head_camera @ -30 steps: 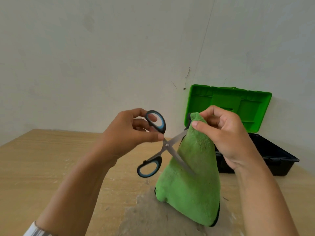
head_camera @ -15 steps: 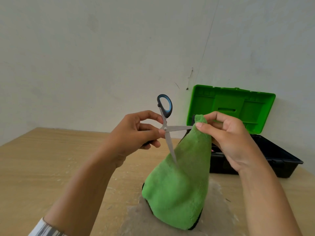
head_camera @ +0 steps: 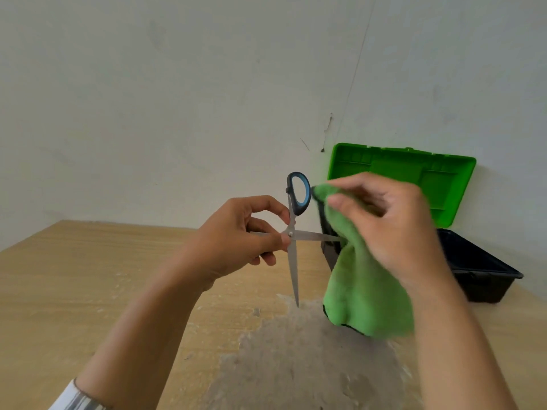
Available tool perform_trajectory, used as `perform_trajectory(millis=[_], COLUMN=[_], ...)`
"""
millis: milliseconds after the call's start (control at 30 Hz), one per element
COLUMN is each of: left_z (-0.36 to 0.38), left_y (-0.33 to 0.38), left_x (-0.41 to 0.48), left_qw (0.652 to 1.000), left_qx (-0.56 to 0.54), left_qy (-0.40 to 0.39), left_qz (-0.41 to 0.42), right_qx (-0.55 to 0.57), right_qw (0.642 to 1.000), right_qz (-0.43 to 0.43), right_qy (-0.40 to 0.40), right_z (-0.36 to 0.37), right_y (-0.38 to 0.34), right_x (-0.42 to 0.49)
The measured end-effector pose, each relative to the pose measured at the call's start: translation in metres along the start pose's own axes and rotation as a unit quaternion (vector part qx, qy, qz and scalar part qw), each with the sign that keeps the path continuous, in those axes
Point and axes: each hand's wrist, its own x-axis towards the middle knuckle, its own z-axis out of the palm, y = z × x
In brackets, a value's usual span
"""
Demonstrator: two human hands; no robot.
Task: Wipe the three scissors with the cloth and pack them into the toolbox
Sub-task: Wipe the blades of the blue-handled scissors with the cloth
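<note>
My left hand (head_camera: 239, 235) grips a pair of scissors (head_camera: 293, 261) near the pivot, its blades spread wide. One blade points straight down, the other points right into the cloth. One black-and-blue handle loop stands up above my fingers; the other loop is hidden in my palm. To the right, my right hand (head_camera: 384, 223) holds a green cloth (head_camera: 358, 291), which hangs down and touches the tip of the right-pointing blade. The toolbox (head_camera: 485, 273) stands open behind my right hand, with a black base and a raised green lid (head_camera: 402, 170). No other scissors are visible.
The wooden table (head_camera: 74, 279) has a rough grey patch (head_camera: 296, 365) under the cloth. A pale wall rises right behind the table and the toolbox.
My left hand turned the scissors so one handle loop points up and a blade points down. My right hand drew the cloth right, off the downward blade, and lifted it slightly.
</note>
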Motion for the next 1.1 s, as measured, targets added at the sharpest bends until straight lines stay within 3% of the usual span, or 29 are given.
perform_trajectory(millis=[267,533,700,1100], left_z=[0.000,0.004,0.009,0.013], left_y=[-0.001,0.000,-0.001,0.000], left_x=[0.001,0.000,0.002,0.001], left_qw=[0.999,0.998,0.998,0.997], left_qx=[-0.014,-0.038,-0.024,0.011], left_qy=[0.019,0.033,0.035,0.042], left_qz=[0.022,0.034,0.041,0.066], right_qx=[0.015,-0.016,-0.002,0.090], right_qw=[0.997,1.000,0.998,0.985], right_qz=[0.019,0.002,0.055,0.127], right_qy=[-0.076,-0.019,0.017,-0.079], right_z=[0.018,0.037,0.037,0.020], right_y=[-0.004,-0.008,-0.007,-0.001], right_x=[-0.003,-0.005,-0.007,-0.004])
